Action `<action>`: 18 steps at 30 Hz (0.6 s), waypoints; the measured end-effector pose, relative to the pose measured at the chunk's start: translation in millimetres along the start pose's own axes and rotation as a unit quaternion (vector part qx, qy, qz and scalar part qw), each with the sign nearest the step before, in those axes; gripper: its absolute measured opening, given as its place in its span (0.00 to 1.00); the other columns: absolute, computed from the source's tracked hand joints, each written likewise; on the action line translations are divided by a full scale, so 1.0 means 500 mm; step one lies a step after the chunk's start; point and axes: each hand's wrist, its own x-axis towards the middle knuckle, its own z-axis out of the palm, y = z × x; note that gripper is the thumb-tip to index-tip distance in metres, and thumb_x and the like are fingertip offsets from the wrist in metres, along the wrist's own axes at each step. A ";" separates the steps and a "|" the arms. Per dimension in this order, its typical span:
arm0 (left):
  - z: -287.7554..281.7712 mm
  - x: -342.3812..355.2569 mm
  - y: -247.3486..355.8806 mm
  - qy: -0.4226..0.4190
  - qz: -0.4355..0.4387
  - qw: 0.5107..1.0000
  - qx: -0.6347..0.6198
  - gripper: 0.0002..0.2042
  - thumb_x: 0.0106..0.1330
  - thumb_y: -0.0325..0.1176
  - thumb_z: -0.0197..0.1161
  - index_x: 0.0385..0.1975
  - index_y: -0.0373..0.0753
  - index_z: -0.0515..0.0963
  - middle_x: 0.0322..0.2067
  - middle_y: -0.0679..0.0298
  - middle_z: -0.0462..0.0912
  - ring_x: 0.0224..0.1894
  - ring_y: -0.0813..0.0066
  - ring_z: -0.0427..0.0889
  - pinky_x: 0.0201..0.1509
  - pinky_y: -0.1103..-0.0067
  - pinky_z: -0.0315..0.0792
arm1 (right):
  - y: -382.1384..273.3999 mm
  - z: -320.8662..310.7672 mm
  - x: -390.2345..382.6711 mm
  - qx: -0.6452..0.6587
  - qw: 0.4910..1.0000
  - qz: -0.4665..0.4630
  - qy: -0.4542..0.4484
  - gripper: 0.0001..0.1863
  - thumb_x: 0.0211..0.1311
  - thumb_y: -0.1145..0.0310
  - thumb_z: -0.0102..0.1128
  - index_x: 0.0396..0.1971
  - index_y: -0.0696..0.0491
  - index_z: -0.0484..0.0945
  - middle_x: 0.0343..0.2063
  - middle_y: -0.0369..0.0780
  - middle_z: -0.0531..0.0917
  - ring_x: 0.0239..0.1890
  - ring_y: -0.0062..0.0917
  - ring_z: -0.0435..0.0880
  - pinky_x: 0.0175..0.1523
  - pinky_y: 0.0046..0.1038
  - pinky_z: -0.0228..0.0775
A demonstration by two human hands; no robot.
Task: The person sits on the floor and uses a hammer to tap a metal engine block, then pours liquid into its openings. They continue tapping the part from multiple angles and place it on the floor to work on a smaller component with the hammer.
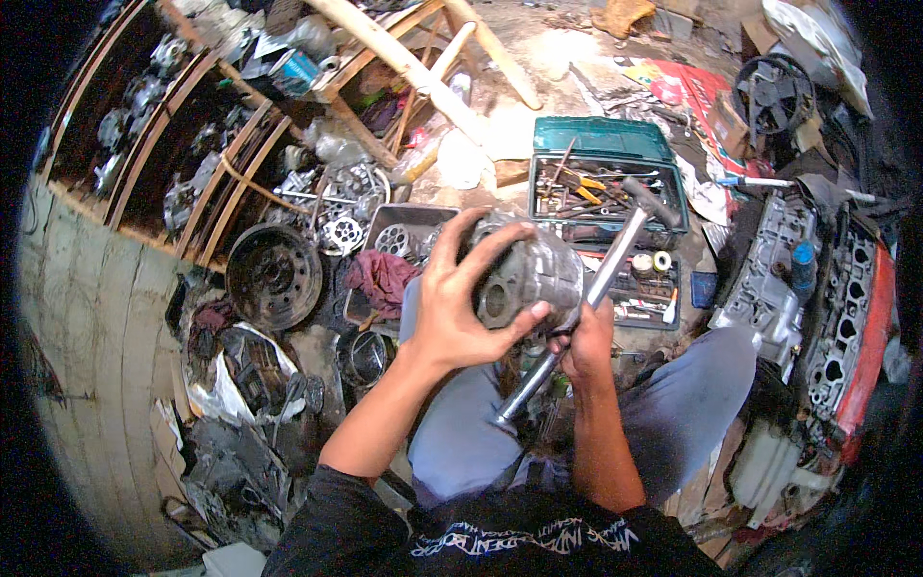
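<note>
The left hand (pixel 452 308) is wrapped over a grey cylindrical metal engine part (pixel 527 277), fingers spread across its top and thumb under its open bore, holding it above the lap. The right hand (pixel 583 344) is closed round the middle of a steel-handled hammer (pixel 598 287), whose head points up and away, just beside the part. To strike well, the grip would likely serve better nearer the handle's lower end, with the left fingers kept off the face being hit and the part braced against a knee rather than held in the air. Just beyond the hands lies an open green toolbox (pixel 606 144), its tray full of pliers, screwdrivers and wrenches; below it a second tray (pixel 646 284) holds tape rolls and small bits. Left of the hands, a grey tray (pixel 409 216) carries a round perforated metal piece and a red rag (pixel 385 277).
</note>
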 end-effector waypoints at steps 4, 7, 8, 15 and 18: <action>-0.044 -0.034 0.003 0.068 -0.062 0.995 -0.029 0.32 0.54 0.43 0.70 0.58 0.32 0.74 0.56 0.48 0.78 0.60 0.53 0.76 0.67 0.64 0.66 | -0.015 0.034 -0.036 -0.030 0.996 -0.017 -0.079 0.14 0.70 0.60 0.61 0.39 0.53 0.69 0.18 0.35 0.74 0.10 0.20 0.70 0.10 0.23 0.61; -0.055 -0.053 -0.002 0.091 -0.118 0.988 -0.040 0.32 0.57 0.42 0.67 0.60 0.31 0.72 0.58 0.49 0.77 0.63 0.54 0.74 0.70 0.64 0.62 | -0.031 0.048 -0.048 -0.074 0.990 -0.048 -0.111 0.14 0.71 0.59 0.61 0.33 0.52 0.69 0.13 0.32 0.69 0.07 0.17 0.67 0.10 0.23 0.61; -0.059 -0.055 -0.003 0.079 -0.113 0.989 -0.044 0.33 0.57 0.42 0.68 0.61 0.31 0.71 0.59 0.49 0.77 0.63 0.54 0.73 0.70 0.64 0.62 | -0.027 0.047 -0.049 -0.088 0.989 -0.048 -0.105 0.14 0.71 0.60 0.61 0.33 0.52 0.69 0.13 0.32 0.69 0.07 0.18 0.67 0.10 0.24 0.61; -0.103 -0.073 -0.002 -0.072 -0.102 0.990 0.069 0.43 0.51 0.47 0.72 0.67 0.35 0.63 0.66 0.48 0.65 0.71 0.48 0.61 0.75 0.61 0.52 | -0.009 0.044 -0.050 -0.128 0.988 -0.029 -0.076 0.13 0.72 0.59 0.58 0.34 0.50 0.68 0.12 0.30 0.65 0.07 0.15 0.63 0.10 0.22 0.60; -0.095 -0.076 -0.011 -0.011 -0.029 0.996 0.080 0.43 0.51 0.48 0.72 0.67 0.35 0.63 0.67 0.48 0.64 0.72 0.48 0.58 0.76 0.60 0.49 | -0.010 0.051 -0.058 -0.123 0.988 -0.033 -0.086 0.13 0.73 0.58 0.57 0.35 0.50 0.68 0.12 0.30 0.65 0.07 0.15 0.63 0.10 0.22 0.59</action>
